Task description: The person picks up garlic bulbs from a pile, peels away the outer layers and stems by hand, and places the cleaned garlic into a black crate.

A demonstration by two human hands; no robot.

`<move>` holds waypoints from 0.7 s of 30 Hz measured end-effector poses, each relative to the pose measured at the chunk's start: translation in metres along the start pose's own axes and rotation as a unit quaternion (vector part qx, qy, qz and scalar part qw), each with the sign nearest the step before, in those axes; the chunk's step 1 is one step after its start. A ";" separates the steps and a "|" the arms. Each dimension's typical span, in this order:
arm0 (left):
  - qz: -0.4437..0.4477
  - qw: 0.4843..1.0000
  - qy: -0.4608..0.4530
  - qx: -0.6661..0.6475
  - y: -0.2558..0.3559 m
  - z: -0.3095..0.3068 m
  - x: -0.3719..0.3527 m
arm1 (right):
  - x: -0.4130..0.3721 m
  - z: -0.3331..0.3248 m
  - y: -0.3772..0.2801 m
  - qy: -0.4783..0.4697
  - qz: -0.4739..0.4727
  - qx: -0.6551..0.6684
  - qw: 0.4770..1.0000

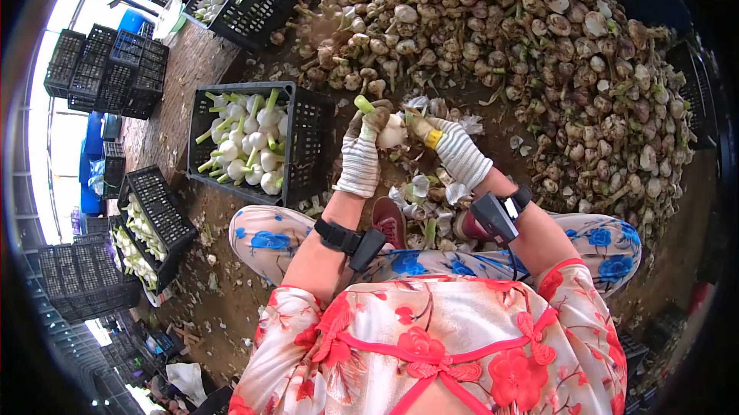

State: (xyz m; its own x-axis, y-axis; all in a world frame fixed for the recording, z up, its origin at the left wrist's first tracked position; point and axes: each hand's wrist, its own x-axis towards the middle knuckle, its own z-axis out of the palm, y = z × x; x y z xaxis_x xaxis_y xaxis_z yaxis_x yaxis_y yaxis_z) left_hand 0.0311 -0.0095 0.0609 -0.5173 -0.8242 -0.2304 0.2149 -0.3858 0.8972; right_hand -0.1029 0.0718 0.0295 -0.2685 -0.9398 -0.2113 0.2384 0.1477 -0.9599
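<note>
My left hand (363, 142), in a striped work glove, is closed round a garlic bulb (392, 132); its cut green stem sticks up above the fingers. To the right of the bulb, my right hand (450, 142), gloved and with a yellow band on a finger, has its fingers curled together; what they hold is too small to make out. Left of my hands stands a black crate (289, 142) with white, trimmed garlic bulbs (250, 138) in it. Peeled skins and stem scraps (419, 188) lie on the ground below my hands.
A large heap of unpeeled garlic (539, 45) spreads from the top to the right. Another filled crate (254, 7) stands at the upper left, with more crates (158, 222) at the lower left. Stacked black crates (108, 68) are farther left. My shoes (389, 222) are below my hands.
</note>
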 end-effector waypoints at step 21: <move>-0.090 0.934 0.083 -0.336 0.006 -0.048 0.024 | 0.007 -0.047 0.056 -0.043 -0.019 -0.215 0.975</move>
State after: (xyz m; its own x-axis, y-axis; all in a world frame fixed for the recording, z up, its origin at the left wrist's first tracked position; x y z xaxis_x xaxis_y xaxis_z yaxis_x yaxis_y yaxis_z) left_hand 0.0597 -0.0512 0.0427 -0.4712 -0.7522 -0.4606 0.6368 -0.6514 0.4124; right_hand -0.1355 0.0877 -0.0350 -0.1853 -0.9670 -0.1748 -0.1891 0.2097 -0.9593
